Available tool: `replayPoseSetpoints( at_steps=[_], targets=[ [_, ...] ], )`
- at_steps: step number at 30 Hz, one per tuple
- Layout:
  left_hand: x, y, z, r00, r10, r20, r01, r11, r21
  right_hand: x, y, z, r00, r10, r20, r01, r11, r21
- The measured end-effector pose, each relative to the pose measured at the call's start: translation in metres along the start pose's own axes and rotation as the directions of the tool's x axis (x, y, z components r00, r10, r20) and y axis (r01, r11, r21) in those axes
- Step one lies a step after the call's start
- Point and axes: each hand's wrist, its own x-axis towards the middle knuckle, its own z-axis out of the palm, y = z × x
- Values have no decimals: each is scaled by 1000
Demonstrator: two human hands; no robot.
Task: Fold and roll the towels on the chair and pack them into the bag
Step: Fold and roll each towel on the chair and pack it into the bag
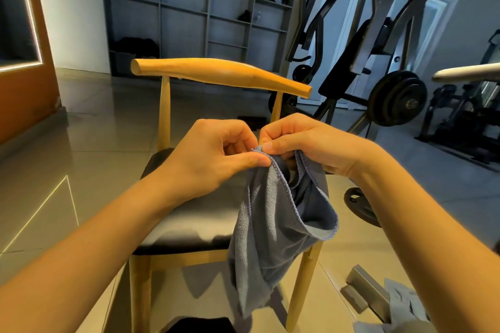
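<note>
A grey towel (273, 230) with a blue stitched hem hangs in the air over the right side of the chair's black seat (189, 213). My left hand (216, 154) pinches the towel's top corner between thumb and forefinger. My right hand (303, 143) grips the same top edge just beside it, fingers curled round bunched cloth. The two hands almost touch. The towel's lower end dangles past the seat's front edge. The wooden chair (216, 73) has a curved backrest. No bag is plainly visible.
A grey box-like object (368, 289) and pale grey cloth (405, 305) lie on the tiled floor at the lower right. Weight machines and plates (397, 97) stand behind the chair on the right. Shelving (205, 8) lines the back wall.
</note>
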Motion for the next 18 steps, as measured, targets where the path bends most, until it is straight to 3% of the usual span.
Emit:
replayPoseSetpoints(
  at_steps=[3, 6, 7, 9, 11, 13, 16, 18],
  targets=[
    [-1, -1, -1, 998, -9, 62, 7, 1000, 27, -1, 3, 2, 999, 3, -38, -6, 998, -61],
    [2, -7, -17, 996, -43, 74, 36, 994, 102, -1, 15, -5, 941, 1, -338, -19, 999, -50],
    [4, -11, -27, 995, -85, 58, 78, 991, 108, -1, 22, -12, 875, 51, -481, -27, 998, 56],
    [4, -23, -49, 977, -213, 22, 212, 976, 50, -4, 40, -31, 670, 206, -713, -4, 962, 274],
    [0, -34, -64, 952, -306, -7, 305, 950, -70, -9, 58, -46, 451, 382, -807, -14, 907, 421],
    [-4, -42, -68, 939, -343, 1, 341, 931, -129, -12, 70, -48, 340, 476, -811, -69, 873, 483],
    [-5, -54, -64, 928, -373, -7, 371, 924, -95, -8, 79, -39, 352, 462, -814, -117, 884, 452],
    [-4, -63, -63, 919, -388, -66, 382, 920, -81, -4, 83, -34, 412, 453, -791, -48, 877, 477]
  ],
)
